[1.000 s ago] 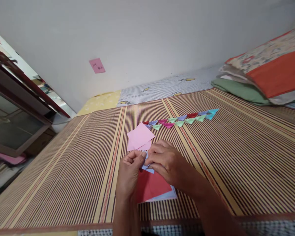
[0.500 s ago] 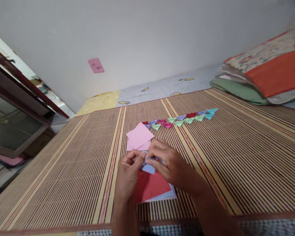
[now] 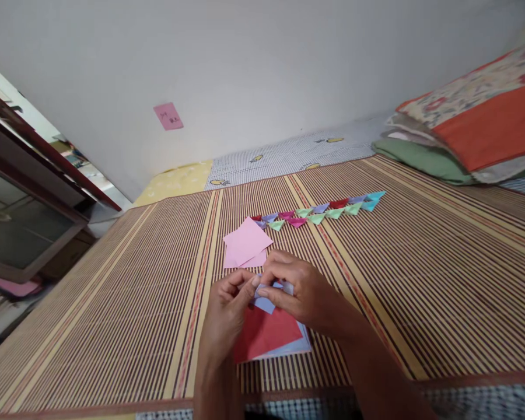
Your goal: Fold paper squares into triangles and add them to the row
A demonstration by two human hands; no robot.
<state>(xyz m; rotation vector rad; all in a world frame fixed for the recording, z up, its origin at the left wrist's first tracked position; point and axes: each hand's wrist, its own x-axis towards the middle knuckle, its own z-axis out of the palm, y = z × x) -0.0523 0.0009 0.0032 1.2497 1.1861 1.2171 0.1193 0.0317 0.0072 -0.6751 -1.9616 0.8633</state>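
A small piece of blue paper [image 3: 266,304], partly folded, is pinched between both hands. My left hand [image 3: 231,300] grips its left side with thumb and fingertips. From the other side, my right hand [image 3: 291,286] closes thumb and fingers over its upper part, hiding the fold. Just below lies a red paper sheet [image 3: 269,335], on top of a stack of light blue sheets [image 3: 289,349]. Beyond the hands, pink paper squares [image 3: 247,242] overlap on the mat. Two rows of small folded paper triangles [image 3: 317,219] in green, red, magenta, purple and blue run off to the right.
A striped bamboo mat [image 3: 135,315] covers the bed. Folded bedding [image 3: 485,122] is piled at the far right against the wall. A pink note [image 3: 168,116] is stuck on the wall. To the left stands a cabinet with a glass panel [image 3: 21,216].
The fingers have shifted slightly on the blue paper, and its lower corner sits a little lower. Both hands keep hold of it. The whole view has moved a little.
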